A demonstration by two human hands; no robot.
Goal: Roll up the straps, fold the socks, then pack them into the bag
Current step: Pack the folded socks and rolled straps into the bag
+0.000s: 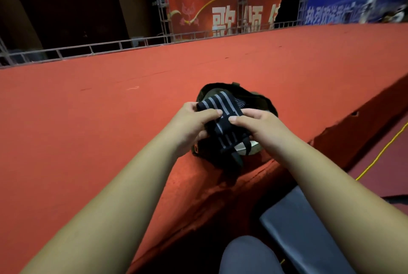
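Fingers of left hand (190,124) and right hand (258,125) pinch the striped strap (217,106), half-hiding the seemingly open bag (258,99).

Both hands (192,123) (260,125) pinch striped strap (220,106) over bag (254,97).

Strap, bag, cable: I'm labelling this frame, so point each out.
strap (220,102), head view, on its striped upper part.
bag (261,98), head view, on its far right rim.
cable (379,154), head view, midway along its yellow run.
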